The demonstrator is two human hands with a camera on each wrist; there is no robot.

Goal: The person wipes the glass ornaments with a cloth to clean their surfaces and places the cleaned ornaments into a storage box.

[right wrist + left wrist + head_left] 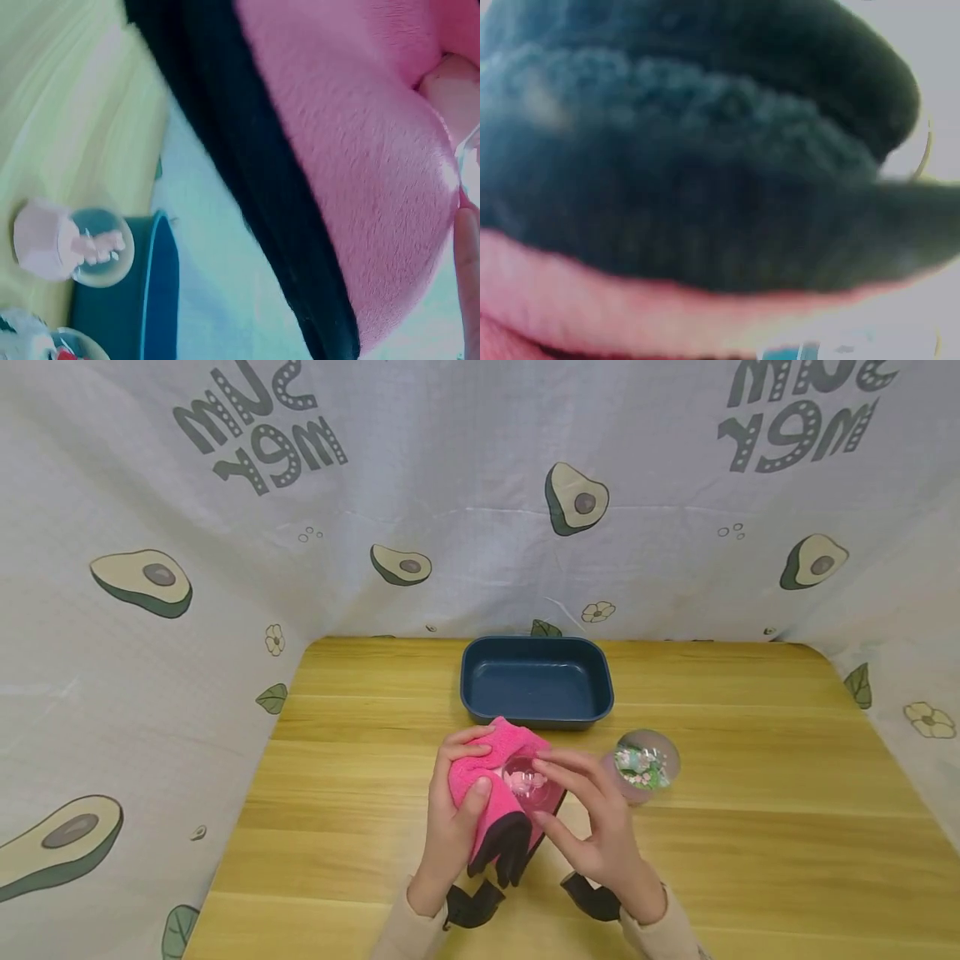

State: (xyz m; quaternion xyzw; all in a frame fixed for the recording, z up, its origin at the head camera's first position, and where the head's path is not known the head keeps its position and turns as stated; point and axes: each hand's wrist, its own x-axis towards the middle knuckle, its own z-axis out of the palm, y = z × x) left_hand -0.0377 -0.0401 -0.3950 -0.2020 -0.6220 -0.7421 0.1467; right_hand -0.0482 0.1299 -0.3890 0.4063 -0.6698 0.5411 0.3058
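Observation:
My left hand (453,806) grips a bright pink cloth (487,777) with a dark border, wrapped about a snow globe (525,779). A small pink figure shows inside the globe's clear dome. My right hand (592,814) holds the dome from the right, fingertips at its far side and thumb at its near side. Another snow globe (647,764), with green and white figures, stands on the table beside my right hand. Dark edging (705,202) fills most of the left wrist view. In the right wrist view the cloth (367,172) hides most of the held globe.
A dark blue rectangular bin (536,685) stands behind my hands on the wooden table (352,793). Near the bin, the right wrist view shows a snow globe (101,247) with a pale pink base. A white curtain (465,460) printed with avocados hangs behind the table.

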